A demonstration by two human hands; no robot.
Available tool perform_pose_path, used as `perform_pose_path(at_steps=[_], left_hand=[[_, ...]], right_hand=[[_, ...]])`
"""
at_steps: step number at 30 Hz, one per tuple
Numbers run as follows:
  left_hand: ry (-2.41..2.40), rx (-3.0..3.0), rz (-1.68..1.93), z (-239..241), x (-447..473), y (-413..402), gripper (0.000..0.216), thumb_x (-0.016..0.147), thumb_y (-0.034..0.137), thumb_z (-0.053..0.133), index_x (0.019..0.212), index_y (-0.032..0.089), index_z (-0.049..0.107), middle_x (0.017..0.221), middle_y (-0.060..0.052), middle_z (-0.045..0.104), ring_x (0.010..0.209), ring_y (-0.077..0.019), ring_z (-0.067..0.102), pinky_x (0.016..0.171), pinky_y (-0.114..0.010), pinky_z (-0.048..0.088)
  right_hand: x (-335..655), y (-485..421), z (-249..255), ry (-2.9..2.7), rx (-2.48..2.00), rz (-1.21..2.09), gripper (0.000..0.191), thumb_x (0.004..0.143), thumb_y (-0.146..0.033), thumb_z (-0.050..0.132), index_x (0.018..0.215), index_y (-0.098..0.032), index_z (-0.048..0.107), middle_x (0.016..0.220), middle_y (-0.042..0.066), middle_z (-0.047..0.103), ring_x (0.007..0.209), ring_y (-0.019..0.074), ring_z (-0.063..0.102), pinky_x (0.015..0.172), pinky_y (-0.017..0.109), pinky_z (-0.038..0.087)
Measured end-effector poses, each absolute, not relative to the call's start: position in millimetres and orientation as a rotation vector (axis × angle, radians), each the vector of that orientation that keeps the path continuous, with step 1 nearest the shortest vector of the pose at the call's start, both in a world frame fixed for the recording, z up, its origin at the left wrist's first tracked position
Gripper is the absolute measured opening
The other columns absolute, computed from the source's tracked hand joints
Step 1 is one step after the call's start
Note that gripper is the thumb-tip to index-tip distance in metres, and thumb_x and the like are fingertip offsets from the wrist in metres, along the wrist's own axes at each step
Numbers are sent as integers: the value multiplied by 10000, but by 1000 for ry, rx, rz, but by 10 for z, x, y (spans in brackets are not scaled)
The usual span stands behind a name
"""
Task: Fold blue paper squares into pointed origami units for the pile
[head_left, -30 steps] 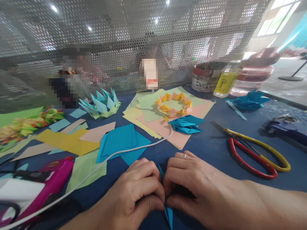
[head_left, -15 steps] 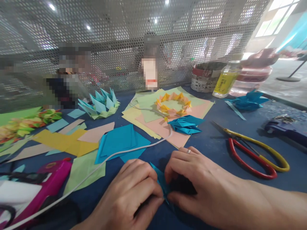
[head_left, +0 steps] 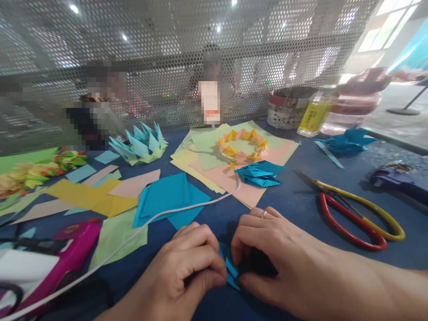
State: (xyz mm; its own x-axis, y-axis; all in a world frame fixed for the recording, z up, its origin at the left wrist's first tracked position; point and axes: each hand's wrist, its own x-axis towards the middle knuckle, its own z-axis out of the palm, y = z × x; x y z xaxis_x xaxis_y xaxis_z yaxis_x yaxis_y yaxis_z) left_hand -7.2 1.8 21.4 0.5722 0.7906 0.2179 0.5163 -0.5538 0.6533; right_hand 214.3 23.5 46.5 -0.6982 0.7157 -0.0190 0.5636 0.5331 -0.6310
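Observation:
Low in the middle of the view, a small folded piece of blue paper [head_left: 230, 267] lies between my hands, largely covered by the fingers. My left hand [head_left: 187, 267] pinches its left side with thumb and fingertips. On the right side, my right hand [head_left: 264, 249], with a ring on one finger, curls its fingers and thumb onto the paper. Beyond the hands lie a stack of blue paper sheets [head_left: 163, 196] and a group of folded blue pieces [head_left: 259, 174]. Red-and-yellow-handled scissors [head_left: 354, 214] rest to the right of my right hand.
A white cord [head_left: 187, 207] crosses the table. Behind are a yellow-orange paper ring [head_left: 222, 145] on paper sheets, a light-blue folded crown [head_left: 140, 145], a bottle [head_left: 312, 116] and a basket [head_left: 286, 111]. A magenta bag [head_left: 78, 245] sits left; a mesh screen [head_left: 167, 67] stands behind.
The blue paper between my hands has turned or been folded; its upright point no longer shows, and a flatter strip is visible. Both hands have shifted only slightly.

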Motion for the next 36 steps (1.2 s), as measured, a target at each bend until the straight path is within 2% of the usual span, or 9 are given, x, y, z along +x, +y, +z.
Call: perform_pose_path(at_steps=[13, 24, 36], left_hand=[[1117, 2138, 602, 257, -36, 15, 164, 898, 184, 588, 742, 233, 585, 834, 65, 573, 829, -97, 572, 806, -230, 390], [1213, 2142, 628, 243, 32, -15, 134, 814, 123, 588, 729, 223, 563, 825, 66, 554, 827, -107, 554, 773, -256, 383], [1202, 2188, 632, 191, 16, -18, 133, 886, 165, 586, 775, 222, 541, 836, 47, 554, 824, -138, 535, 752, -273, 376]], right_hand=[[2179, 228, 476, -2546, -1101, 931, 222, 737, -112, 633, 889, -261, 572, 948, -73, 595, 996, 165, 547, 1050, 398, 234], [2182, 244, 453, -2544, -1064, 932, 203, 748, -129, 639, 890, -259, 574, 936, -70, 599, 975, 161, 550, 1040, 392, 244], [2187, 239, 493, -2544, -1068, 949, 183, 768, -147, 681, 884, -247, 581, 937, -51, 598, 971, 174, 531, 1009, 389, 292]])
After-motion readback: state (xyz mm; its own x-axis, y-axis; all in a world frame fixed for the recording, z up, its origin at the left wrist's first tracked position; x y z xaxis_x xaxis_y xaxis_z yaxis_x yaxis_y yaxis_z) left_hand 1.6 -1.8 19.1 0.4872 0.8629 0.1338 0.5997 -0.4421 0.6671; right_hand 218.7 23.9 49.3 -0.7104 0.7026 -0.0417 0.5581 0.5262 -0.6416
